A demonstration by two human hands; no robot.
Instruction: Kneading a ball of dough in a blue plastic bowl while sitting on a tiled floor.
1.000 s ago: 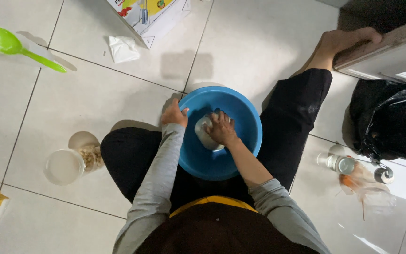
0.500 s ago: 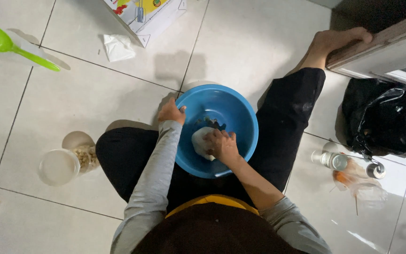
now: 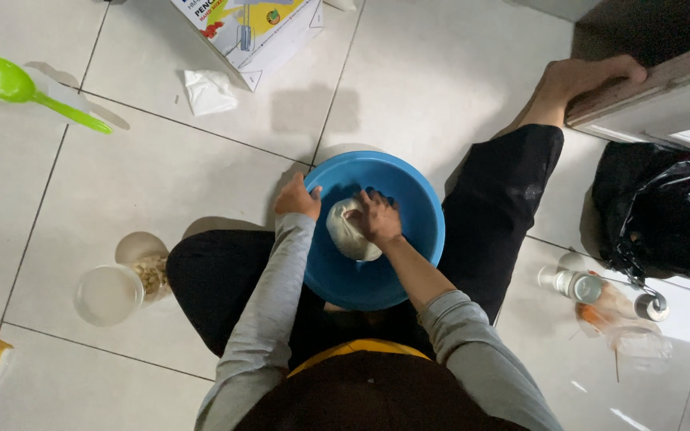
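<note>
Head view, looking down: tiled floor (image 3: 161, 160), then a blue bowl (image 3: 409, 199) between the seated person's legs. Left hand (image 3: 297, 198) grips its rim. Right hand (image 3: 377, 217) presses, fingers spread, on pale dough (image 3: 345, 235) inside.

The person wears a light grey long-sleeved top, its cuffs pushed a little way up from the left hand (image 3: 297, 197) and the right hand (image 3: 378, 218), so both wrists are bare. Over the front sits a dark garment with a yellow band along its upper edge. The trousers are black, faintly dusted with white on one leg, and the foot is bare
</note>
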